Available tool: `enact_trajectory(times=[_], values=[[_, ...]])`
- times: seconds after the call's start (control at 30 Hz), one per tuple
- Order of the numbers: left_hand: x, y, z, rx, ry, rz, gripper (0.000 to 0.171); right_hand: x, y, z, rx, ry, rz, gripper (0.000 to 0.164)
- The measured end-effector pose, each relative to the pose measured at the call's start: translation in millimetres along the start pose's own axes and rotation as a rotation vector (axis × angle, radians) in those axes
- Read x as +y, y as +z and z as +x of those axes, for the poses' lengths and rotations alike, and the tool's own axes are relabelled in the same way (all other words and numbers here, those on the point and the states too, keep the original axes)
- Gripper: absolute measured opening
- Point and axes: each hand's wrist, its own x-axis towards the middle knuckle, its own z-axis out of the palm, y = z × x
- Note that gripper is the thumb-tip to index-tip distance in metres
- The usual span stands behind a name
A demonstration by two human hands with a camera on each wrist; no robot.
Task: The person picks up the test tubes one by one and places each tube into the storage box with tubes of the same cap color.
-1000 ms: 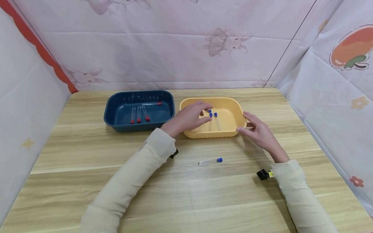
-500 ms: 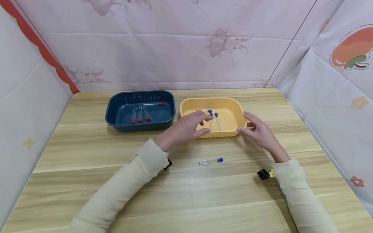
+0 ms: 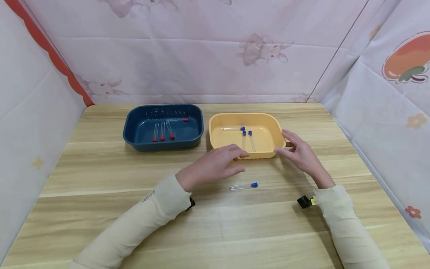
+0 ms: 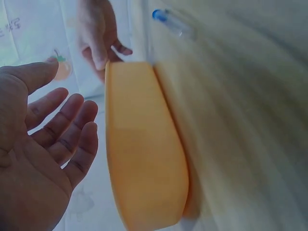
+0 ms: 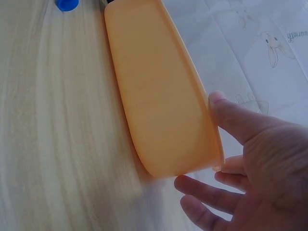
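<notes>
My left hand (image 3: pixel 216 166) hovers in front of the yellow tray (image 3: pixel 221 147) with relaxed fingers and nothing in them. On the table just right of and below its fingers lies a clear tube with a blue cap (image 3: pixel 243 186). Inside the yellow tray are three more blue-capped tubes, one lying sideways (image 3: pixel 231 129) and two pointing toward the front (image 3: pixel 252 141). My right hand (image 3: pixel 299 153) holds the tray's right end, its thumb (image 5: pixel 226 108) on the rim and the fingers bent around the corner.
Left of the yellow tray stands a dark blue tray (image 3: pixel 162 146) with several red-capped tubes (image 3: pixel 162 131) inside. Both trays sit toward the back of the wooden table (image 3: pixel 235 231). A printed cloth (image 3: pixel 201 67) hangs behind it.
My left hand has drawn back from over the yellow tray toward the front, uncovering the tubes inside. The right hand has stayed at the tray's end.
</notes>
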Motion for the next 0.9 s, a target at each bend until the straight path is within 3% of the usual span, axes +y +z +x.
enact_trajectory(times=[0.57, 0.9], values=[[-6.2, 29.9, -8.3, -0.107, -0.017, -0.013, 0.045, -2, 0, 0, 0.002, 0.000, -0.004, 0.073], [-5.8, 44.6, -7.1, -0.127, -0.056, 0.087, 0.042, -2, 0, 0, 0.007, -0.003, -0.023, 0.072]])
